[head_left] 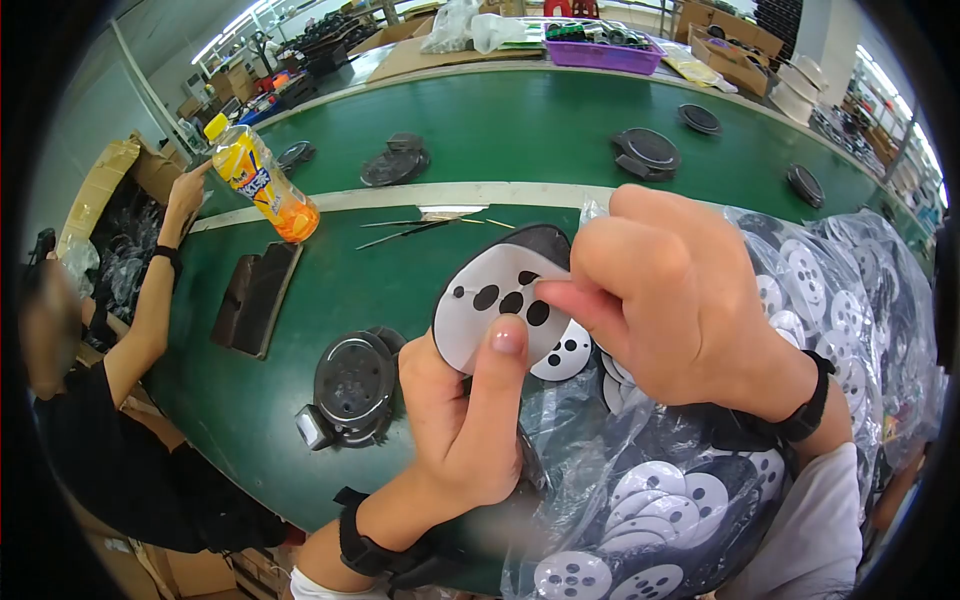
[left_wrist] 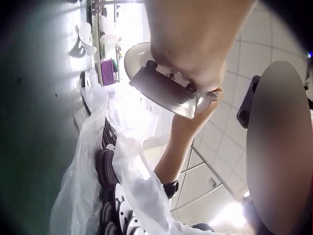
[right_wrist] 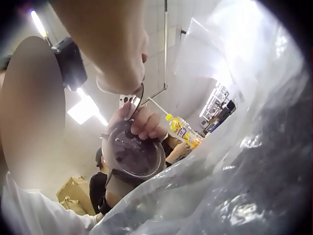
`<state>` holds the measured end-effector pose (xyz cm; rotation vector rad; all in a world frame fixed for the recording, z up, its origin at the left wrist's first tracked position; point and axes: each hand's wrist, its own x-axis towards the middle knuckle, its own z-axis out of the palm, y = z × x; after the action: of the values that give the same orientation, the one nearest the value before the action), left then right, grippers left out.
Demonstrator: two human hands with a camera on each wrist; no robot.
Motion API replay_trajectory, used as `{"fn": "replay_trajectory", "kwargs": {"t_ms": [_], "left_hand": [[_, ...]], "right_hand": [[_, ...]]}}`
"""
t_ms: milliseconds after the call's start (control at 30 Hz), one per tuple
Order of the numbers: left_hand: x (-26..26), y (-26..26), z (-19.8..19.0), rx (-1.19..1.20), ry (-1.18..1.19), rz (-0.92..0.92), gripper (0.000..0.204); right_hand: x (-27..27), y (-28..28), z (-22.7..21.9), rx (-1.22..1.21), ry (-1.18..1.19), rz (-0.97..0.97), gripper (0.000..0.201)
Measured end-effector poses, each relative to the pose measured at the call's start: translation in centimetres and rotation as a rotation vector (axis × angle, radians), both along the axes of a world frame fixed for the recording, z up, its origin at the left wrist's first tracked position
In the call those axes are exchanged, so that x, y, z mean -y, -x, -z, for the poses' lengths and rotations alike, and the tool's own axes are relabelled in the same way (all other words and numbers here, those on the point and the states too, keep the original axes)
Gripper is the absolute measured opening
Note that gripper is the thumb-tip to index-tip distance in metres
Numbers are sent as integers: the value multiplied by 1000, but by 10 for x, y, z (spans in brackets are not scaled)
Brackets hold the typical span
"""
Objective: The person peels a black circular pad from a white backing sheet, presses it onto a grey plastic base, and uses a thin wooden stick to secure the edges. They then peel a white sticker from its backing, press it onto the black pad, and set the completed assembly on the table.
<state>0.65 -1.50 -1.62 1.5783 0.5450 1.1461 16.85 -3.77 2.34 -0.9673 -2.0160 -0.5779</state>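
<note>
In the head view my left hand [head_left: 465,425] holds a round pad [head_left: 470,325] with a white, hole-punched face and a dark border, thumb pressed on its front. My right hand [head_left: 680,300] pinches the pad's right edge between thumb and forefinger. The right wrist view shows a dark round housing [right_wrist: 134,152] gripped in the left hand [right_wrist: 144,122], just below the pad. A rectangular block [left_wrist: 159,88] on the underside of that housing faces the left wrist camera. Beside the left hand, a similar black round housing [head_left: 355,385] lies on the green table.
Clear plastic bags [head_left: 730,430] full of white-faced pads [head_left: 650,510] spread across the right. Tweezers [head_left: 420,230], a dark flat case [head_left: 255,300] and an orange drink bottle [head_left: 262,180] are ahead. Black parts [head_left: 645,150] lie beyond the pale ledge. Another person's hand [head_left: 185,190] is near the bottle.
</note>
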Motion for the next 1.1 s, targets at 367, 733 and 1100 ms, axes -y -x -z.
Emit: {"fn": "replay_trajectory", "kwargs": {"t_ms": [367, 733, 1100], "left_hand": [[-28, 9, 8, 217, 339, 382, 53], [-43, 6, -2, 84, 557, 17, 35], [-84, 31, -6, 388, 309, 9, 34]], "right_hand": [[-9, -3, 11, 1, -24, -101, 35], [-18, -15, 8, 306, -204, -100, 22], [-31, -18, 45, -111, 434, -127, 30]]}}
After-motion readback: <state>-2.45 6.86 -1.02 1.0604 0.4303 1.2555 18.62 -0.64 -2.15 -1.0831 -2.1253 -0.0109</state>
